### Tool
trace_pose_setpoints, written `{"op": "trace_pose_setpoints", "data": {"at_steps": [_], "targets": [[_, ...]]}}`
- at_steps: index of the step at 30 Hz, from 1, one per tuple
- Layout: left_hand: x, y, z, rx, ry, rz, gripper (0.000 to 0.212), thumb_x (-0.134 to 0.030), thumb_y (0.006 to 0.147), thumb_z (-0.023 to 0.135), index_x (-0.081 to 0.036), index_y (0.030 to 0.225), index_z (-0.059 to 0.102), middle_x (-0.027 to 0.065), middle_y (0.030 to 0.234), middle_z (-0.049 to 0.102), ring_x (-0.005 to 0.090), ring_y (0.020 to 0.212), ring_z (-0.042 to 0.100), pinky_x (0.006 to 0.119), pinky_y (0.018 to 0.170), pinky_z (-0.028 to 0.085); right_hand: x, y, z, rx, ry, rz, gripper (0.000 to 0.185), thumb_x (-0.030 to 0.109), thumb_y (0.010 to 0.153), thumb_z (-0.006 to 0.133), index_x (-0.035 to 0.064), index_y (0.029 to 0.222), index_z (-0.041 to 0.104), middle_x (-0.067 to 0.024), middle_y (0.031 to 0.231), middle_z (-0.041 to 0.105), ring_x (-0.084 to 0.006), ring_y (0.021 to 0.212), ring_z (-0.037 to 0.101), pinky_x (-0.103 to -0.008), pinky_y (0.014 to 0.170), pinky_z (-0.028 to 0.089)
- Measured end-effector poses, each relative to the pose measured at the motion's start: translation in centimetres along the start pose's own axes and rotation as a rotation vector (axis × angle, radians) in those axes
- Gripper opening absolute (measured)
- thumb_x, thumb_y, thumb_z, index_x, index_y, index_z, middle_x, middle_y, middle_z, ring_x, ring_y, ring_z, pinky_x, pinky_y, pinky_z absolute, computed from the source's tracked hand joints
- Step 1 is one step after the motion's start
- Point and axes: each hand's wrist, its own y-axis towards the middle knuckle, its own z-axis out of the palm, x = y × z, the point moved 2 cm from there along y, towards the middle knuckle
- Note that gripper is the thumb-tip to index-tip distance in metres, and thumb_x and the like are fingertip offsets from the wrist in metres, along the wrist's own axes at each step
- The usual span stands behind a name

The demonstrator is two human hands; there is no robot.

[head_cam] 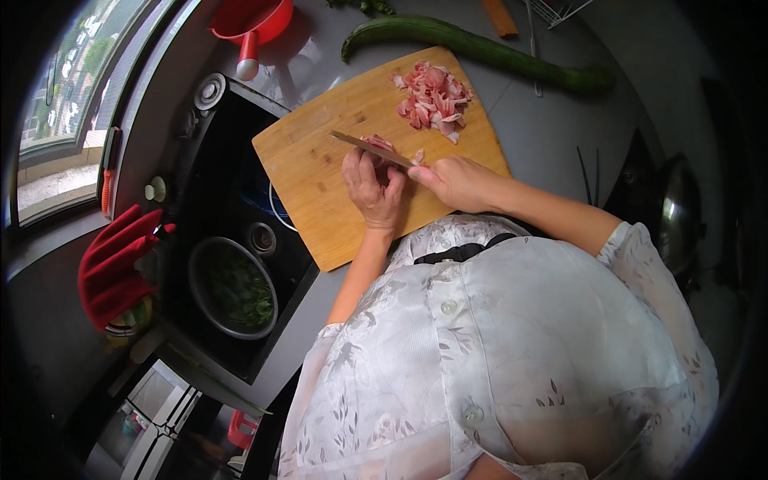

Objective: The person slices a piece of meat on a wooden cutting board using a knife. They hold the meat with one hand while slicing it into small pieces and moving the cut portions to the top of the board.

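Observation:
A wooden cutting board (312,162) lies before me, tilted in the view, with one end reaching over the sink. My right hand (459,180) grips the handle of a kitchen knife (369,146), its blade pointing to the upper left. Curled fingers of my left hand (371,189) hold a piece of raw meat (379,142) beside the blade, which partly hides it. One small meat scrap (418,156) lies near the knife's handle end. Towards the board's far right corner sits a pile of sliced raw meat (433,99), pink with pale fat.
Beyond the board lies a long green gourd (480,51). A red ladle-like scoop (252,30) stands at the back left. The black sink (234,162) holds a metal basin (192,282) with leafy greens (240,294). Red gloves (117,270) hang at left; a wok lid (678,216) is at right.

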Motion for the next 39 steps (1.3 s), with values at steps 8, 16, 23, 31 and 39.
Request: {"op": "trace_pose_setpoints", "data": {"at_steps": [8,16,23,31,39], "targets": [[0.1,1.7,0.2,0.062,-0.048,-0.001,0.042,-0.022,0.075,0.066,-0.003,0.111,0.055,0.0179,0.112,0.055,0.0378,0.103,0.052,0.044,0.090,0.041,1.9,3.2,1.0,-0.150,-0.102,-0.123,0.064,0.052,0.093,0.039,-0.0049,0.081,0.066,-0.0300,0.079,0.062,-0.0455,0.079,0.061,-0.0482,0.073,0.049],[0.3,1.2,-0.1,0.005,-0.003,0.049,0.045,-0.009,0.069,0.064,-0.002,0.112,0.054,0.0184,0.115,0.053,0.0375,0.107,0.049,0.045,0.093,0.040,-0.8,-0.4,0.1,0.025,-0.031,-0.028,0.062,0.051,0.093,0.037,-0.0046,0.089,0.064,-0.0286,0.079,0.062,-0.0446,0.079,0.061,-0.0478,0.074,0.048],[1.2,1.1,0.0,0.099,-0.016,0.011,0.043,-0.016,0.072,0.066,-0.002,0.111,0.054,0.0189,0.114,0.053,0.0397,0.106,0.048,0.047,0.091,0.039,3.6,4.7,0.4,-0.119,-0.041,-0.116,0.058,0.051,0.094,0.036,0.0015,0.096,0.066,-0.0276,0.085,0.064,-0.0439,0.083,0.061,-0.0476,0.075,0.048],[0.4,1.1,-0.1,0.039,0.023,0.056,0.045,-0.016,0.072,0.067,-0.001,0.112,0.054,0.0188,0.113,0.053,0.0400,0.106,0.048,0.047,0.092,0.038,0.2,0.2,-0.2,0.006,-0.008,0.018,0.052,0.048,0.094,0.037,0.0038,0.101,0.064,-0.0259,0.087,0.064,-0.0419,0.086,0.061,-0.0461,0.075,0.048],[0.7,1.5,-0.2,0.113,-0.009,0.006,0.050,-0.018,0.072,0.068,-0.001,0.117,0.052,0.0194,0.114,0.051,0.0407,0.109,0.046,0.047,0.095,0.037,4.0,6.2,-0.2,-0.212,0.110,-0.234,0.056,0.046,0.095,0.038,-0.0033,0.086,0.062,-0.0278,0.076,0.061,-0.0442,0.077,0.061,-0.0462,0.070,0.047]]}}
